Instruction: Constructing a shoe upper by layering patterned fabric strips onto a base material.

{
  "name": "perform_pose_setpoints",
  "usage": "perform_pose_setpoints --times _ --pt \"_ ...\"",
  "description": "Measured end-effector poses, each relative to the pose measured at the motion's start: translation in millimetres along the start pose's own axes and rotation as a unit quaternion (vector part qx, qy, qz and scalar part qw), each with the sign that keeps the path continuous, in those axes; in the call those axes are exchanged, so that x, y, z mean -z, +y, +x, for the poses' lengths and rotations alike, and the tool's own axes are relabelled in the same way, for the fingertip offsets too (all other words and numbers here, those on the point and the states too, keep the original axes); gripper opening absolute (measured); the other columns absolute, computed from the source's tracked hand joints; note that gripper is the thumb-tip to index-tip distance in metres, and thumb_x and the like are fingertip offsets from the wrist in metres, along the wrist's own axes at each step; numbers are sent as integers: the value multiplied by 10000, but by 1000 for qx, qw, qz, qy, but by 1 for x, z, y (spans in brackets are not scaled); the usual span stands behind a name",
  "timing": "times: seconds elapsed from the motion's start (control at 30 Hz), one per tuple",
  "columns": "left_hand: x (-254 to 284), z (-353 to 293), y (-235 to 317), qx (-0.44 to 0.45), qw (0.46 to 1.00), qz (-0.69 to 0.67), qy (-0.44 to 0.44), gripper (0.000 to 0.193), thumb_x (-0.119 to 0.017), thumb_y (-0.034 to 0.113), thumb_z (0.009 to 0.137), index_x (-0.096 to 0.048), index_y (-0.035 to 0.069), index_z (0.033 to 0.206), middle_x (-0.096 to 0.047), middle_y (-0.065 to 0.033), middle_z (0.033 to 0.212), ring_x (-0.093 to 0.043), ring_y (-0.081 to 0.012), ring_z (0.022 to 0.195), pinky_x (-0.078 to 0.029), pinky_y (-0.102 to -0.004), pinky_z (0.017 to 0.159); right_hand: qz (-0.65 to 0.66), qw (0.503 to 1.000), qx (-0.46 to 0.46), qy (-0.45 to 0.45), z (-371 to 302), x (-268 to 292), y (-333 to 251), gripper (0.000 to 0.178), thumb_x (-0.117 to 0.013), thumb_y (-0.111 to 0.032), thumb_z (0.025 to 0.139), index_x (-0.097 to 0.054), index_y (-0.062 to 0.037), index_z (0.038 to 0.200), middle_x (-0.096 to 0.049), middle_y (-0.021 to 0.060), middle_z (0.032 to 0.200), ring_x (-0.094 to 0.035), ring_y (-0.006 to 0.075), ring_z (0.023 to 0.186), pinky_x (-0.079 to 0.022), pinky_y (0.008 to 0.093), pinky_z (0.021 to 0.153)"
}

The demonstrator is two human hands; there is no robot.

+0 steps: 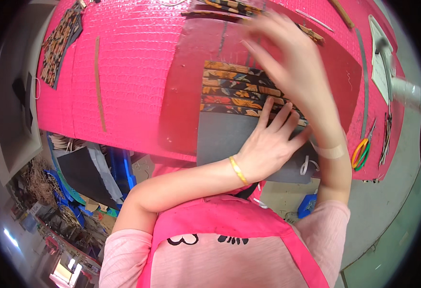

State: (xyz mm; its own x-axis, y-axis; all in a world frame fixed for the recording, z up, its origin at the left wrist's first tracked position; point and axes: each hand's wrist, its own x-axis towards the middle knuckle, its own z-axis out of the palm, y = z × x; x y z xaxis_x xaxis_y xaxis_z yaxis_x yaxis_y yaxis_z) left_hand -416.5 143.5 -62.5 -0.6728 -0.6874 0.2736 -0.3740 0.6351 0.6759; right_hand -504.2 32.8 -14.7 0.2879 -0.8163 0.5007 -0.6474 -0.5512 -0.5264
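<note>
1. The left hand (268, 146) is being held open and palm-down, fingers spread; the grey panel (222, 137) is being covered by its palm, and the floral strips (232, 91) are being touched by its fingertips.
2. The right hand (294, 60) is being held above the strips' far right side, blurred, its thumb parted from the fingers in a loose, open curve.
3. The strips are being kept side by side in a row along the panel's far part.
4. The panel is being supported by the red mat (177, 115), its near end being extended past the edge of the pink counter (134, 77).
5. Beyond the right hand, loose strips (229, 6) are being held up by the counter.
6. At the right, the scissors (361, 153) are being left near the counter's edge.
7. At the left, a brown strip (99, 86) and, farther out, a floral piece (63, 43) are being carried by the counter.
</note>
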Motion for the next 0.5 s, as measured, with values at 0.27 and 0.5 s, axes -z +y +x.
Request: perform_pose_setpoints --times 0.27,0.5 --pt "124 -19 -39 372 798 -435 189 178 -584 77 859 -615 -13 1009 -646 -90 813 -596 -119 644 -479 -229 565 -19 996 62 55 14 -47 4 162 -612 -70 719 -570 -71 875 -566 102 865 -572 297 778 -457 382 676" --pt "121 -22 -49 352 720 -590 99 183 -579 100 880 -609 -34 1001 -639 -80 784 -578 -89 586 -461 -202 506 -8 999 48 -10 -47 -4 -52 227 -676 -16 635 -619 -1 854 -596 120 830 -603 235 715 -477 321 590"
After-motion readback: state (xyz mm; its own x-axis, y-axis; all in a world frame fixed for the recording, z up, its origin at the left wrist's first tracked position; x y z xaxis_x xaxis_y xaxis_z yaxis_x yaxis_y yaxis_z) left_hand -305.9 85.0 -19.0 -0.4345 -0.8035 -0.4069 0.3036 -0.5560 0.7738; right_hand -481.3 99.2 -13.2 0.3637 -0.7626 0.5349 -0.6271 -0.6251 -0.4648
